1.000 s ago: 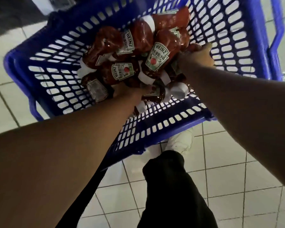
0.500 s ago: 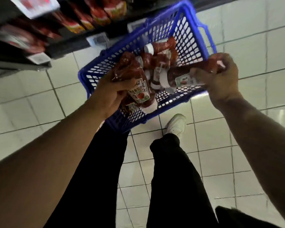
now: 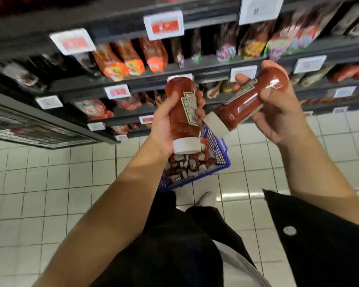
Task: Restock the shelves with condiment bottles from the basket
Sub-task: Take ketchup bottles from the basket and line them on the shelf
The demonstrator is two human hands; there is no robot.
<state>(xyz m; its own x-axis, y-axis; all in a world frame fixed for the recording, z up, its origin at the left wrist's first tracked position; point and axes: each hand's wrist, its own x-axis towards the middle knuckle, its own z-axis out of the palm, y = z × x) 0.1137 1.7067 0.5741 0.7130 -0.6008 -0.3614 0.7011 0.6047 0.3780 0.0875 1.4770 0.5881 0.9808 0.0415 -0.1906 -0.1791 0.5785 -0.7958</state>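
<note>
Both hands are full in front of the condiment aisle: the left hand [image 3: 166, 125] wraps its fingers round a ketchup bottle [image 3: 181, 112] held cap-down, white cap nearest the camera and back label facing out, while the right hand [image 3: 278, 112] curls round a second ketchup bottle [image 3: 250, 100] tilted on a slant, its white cap pointing down and left until it sits just beside the fingers of the left hand. Directly beneath the two bottles, the blue basket [image 3: 220, 162] rests on the white tiled floor [image 3: 50, 183], with more bottles piled inside it. Ahead, the dark shelves [image 3: 195, 79] carry red pouches and packets behind white price tags [image 3: 163, 24], much of it blurred. The risk, judging from this, lies in carrying two smooth plastic bottles at once, one to a hand, leaving nothing free to steady either. A loosened grip on the slanted bottle could let it slide out cap-first onto the basket or the hard tiles. The caps are close enough that a careless swing might knock them together. Neither bottle is yet turned to stand on its cap, and set down crooked on a crowded shelf it could topple its neighbours. Which shelf slot is meant for them cannot be told through the blur
</note>
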